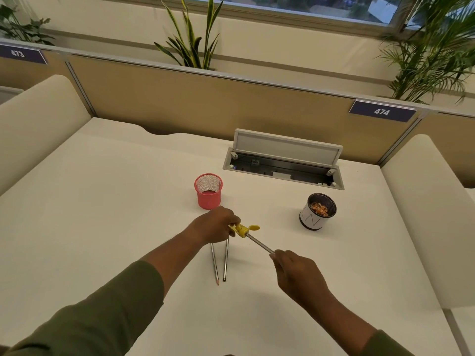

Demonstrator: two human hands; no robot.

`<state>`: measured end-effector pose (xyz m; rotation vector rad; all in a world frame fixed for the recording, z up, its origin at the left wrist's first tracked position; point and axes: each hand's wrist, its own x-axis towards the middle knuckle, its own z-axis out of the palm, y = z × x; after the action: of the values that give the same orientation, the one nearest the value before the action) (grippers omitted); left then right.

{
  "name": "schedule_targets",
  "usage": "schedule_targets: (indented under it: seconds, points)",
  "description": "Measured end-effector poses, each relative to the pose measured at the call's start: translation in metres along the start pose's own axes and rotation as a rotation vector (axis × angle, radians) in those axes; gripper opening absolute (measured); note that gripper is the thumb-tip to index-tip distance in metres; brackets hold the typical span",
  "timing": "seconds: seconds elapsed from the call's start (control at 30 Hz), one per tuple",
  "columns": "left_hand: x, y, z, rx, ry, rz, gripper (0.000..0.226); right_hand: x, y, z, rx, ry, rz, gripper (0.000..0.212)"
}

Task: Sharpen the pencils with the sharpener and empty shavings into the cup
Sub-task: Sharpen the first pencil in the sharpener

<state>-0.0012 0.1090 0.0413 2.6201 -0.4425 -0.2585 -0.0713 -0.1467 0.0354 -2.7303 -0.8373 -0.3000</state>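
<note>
While my left hand (218,223) grips the yellow sharpener (241,230) with fingers curled round its body, my right hand (295,269) pinches the rear of a grey pencil (259,244) whose front end sits inside the sharpener, both held above the white desk (102,201). I judge the pencil light and stiff but brittle at the lead, so it should be held near the back and turned without side load; the sharpener is small, light plastic, likely slick, and best gripped across its body, clear of the open lid flap (254,227). Two more pencils (219,263) lie side by side on the desk just below my left hand, their far ends hidden under it. A white cup (312,219) holding shavings stands to the right, well apart from a pink mesh pencil holder (208,192). Hidden from view: the pencil tip inside the sharpener, the shavings level within it, and my right fingertips.
</note>
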Motion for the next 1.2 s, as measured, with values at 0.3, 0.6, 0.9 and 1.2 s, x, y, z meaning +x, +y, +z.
schedule_targets:
  seconds: [0.3,0.6,0.9,1.2]
  points:
    - [0.000,0.003,0.002,0.011,0.051,-0.009,0.028,0.027,-0.016,-0.030,1.448,-0.386,1.246,0.028]
    - [0.000,-0.003,-0.004,-0.009,-0.045,-0.043,0.024,0.001,0.007,-0.012,-0.165,-0.018,-0.075,0.018]
    - [-0.002,0.005,-0.004,0.058,-0.001,-0.025,0.022,0.008,-0.016,-0.013,0.391,-0.133,0.404,0.036]
    - [-0.004,0.002,-0.001,0.016,0.011,-0.051,0.027,0.028,-0.018,-0.036,0.915,-0.383,0.875,0.027]
